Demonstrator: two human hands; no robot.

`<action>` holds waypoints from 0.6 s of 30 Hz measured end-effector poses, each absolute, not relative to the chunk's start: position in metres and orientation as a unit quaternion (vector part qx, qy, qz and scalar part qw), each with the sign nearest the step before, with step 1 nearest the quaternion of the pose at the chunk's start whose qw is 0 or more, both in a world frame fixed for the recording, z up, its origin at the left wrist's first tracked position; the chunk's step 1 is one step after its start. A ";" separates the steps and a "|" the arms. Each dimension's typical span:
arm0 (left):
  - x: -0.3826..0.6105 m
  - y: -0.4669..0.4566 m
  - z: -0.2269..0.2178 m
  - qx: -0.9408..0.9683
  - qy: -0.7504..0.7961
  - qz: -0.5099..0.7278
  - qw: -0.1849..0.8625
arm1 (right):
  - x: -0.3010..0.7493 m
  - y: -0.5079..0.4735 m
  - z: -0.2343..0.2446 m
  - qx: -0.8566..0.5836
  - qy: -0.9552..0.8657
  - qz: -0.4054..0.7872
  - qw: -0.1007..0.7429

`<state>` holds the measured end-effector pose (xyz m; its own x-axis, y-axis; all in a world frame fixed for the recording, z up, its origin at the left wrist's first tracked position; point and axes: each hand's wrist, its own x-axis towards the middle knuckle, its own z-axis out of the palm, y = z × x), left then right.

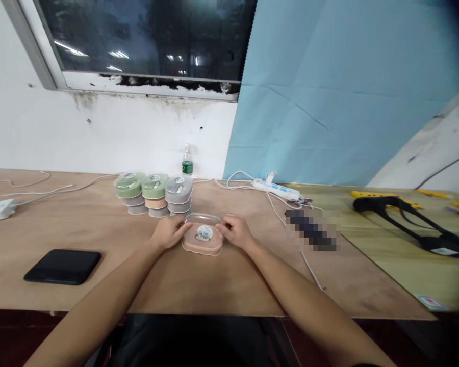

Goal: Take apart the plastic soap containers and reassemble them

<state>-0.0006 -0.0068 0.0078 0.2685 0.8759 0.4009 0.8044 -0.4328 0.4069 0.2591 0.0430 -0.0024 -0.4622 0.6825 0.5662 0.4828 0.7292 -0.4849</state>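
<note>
A pink container (pixel 202 245) with a clear lid and a round white label lies on the wooden table in front of me. My left hand (pixel 171 232) grips its left side, thumb on the lid's edge. On the opposite side my right hand (pixel 235 230) holds the rim between thumb and curled fingers. Just beyond it stand three stacks of similar boxes: a green-topped stack (pixel 130 186) at the left, another green-topped stack (pixel 154 187) in the middle, and a grey-topped stack (pixel 178 191) nearest my left hand.
A black flat device (pixel 63 266) lies at the left front. A plastic bottle (pixel 187 162) stands by the wall. At the right are a white power strip (pixel 276 189) with cables, a pixelated dark object (pixel 311 230) and a black strap-like frame (pixel 413 224).
</note>
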 end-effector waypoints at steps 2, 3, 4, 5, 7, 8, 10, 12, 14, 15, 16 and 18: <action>-0.001 -0.006 0.008 0.794 0.537 0.277 0.070 | 0.258 0.045 -0.004 -0.364 -0.846 0.175 0.348; -0.001 -0.006 0.008 0.796 0.537 0.267 0.078 | 0.257 0.046 -0.005 -0.371 -0.846 0.199 0.329; -0.001 -0.005 0.008 0.799 0.538 0.257 0.084 | 0.257 0.047 -0.006 -0.376 -0.845 0.221 0.311; -0.002 -0.005 0.008 0.800 0.540 0.246 0.088 | 0.257 0.048 -0.007 -0.382 -0.843 0.240 0.292; -0.002 -0.004 0.007 0.801 0.547 0.223 0.095 | 0.257 0.050 -0.008 -0.390 -0.841 0.273 0.257; -0.002 -0.003 0.006 0.801 0.551 0.212 0.098 | 0.258 0.050 -0.009 -0.394 -0.839 0.286 0.242; -0.004 -0.003 0.005 0.801 0.557 0.194 0.101 | 0.258 0.051 -0.009 -0.398 -0.838 0.302 0.222; -0.005 -0.002 0.003 0.810 0.548 0.183 0.102 | 0.259 0.051 -0.009 -0.399 -0.839 0.307 0.209; -0.008 0.000 0.002 0.825 0.526 0.175 0.106 | 0.260 0.051 -0.009 -0.398 -0.841 0.307 0.199; -0.009 0.000 0.001 0.833 0.514 0.172 0.109 | 0.261 0.051 -0.009 -0.397 -0.843 0.307 0.195; -0.010 0.001 0.001 0.840 0.503 0.169 0.113 | 0.261 0.051 -0.009 -0.396 -0.844 0.307 0.192; -0.011 0.002 0.000 0.845 0.496 0.162 0.120 | 0.262 0.052 -0.010 -0.393 -0.847 0.305 0.185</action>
